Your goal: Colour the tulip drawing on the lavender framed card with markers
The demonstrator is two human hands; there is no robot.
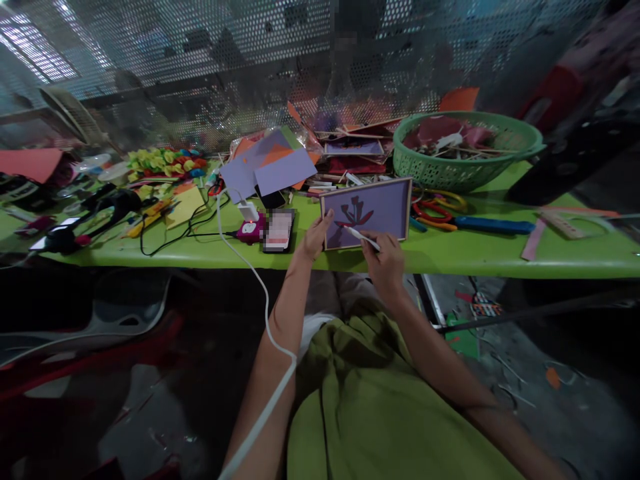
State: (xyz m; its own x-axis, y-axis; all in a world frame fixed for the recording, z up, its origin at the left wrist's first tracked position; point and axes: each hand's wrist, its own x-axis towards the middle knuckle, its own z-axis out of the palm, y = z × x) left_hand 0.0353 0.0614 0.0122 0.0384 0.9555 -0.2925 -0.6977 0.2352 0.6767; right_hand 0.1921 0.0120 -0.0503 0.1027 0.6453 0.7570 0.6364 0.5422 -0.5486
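Observation:
My left hand (317,238) grips the left edge of a shallow framed picture (389,208), thumb on its front. The picture has a purple backing, a pale thin border and a dark red plant-like shape in the middle. It is tilted up at the table's front edge. In my right hand (386,263) is a white pen-like tool (361,237), held between thumb and fingers. Its tip points at the red shape's lower part; whether it touches I cannot tell.
Right of the picture lie orange-handled scissors (434,215) and a blue-handled tool (493,225). Behind stands a green basket (425,163) of scraps. To the left are a phone (279,230), a magenta power adapter (250,230) and purple sheets (285,172). A white cable (260,283) crosses my left arm.

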